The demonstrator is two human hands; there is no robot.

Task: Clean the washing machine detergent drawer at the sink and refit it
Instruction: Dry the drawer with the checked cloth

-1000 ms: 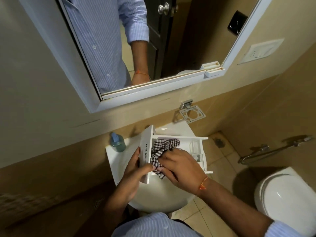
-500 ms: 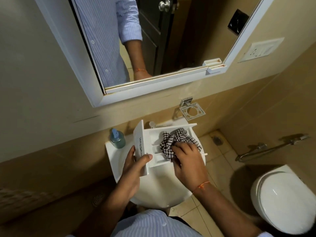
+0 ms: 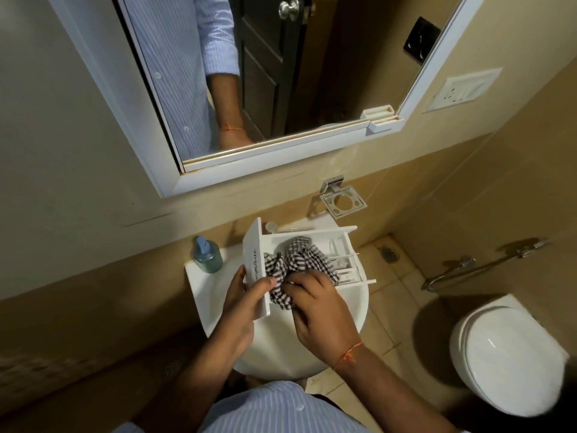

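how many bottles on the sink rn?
1. A blue-green pump bottle stands on the back left corner of the sink, left of the detergent drawer. The drawer and hands cover part of the sink deck, so another could be hidden there.

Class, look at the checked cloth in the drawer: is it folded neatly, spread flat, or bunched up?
Bunched up. The checked cloth lies crumpled in the detergent drawer, pinched by the right hand.

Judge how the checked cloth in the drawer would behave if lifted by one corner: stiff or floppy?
Probably floppy: the checked cloth lies bunched in folds inside the detergent drawer. It likely drapes, since an end hangs over the drawer's edge beside the right hand.
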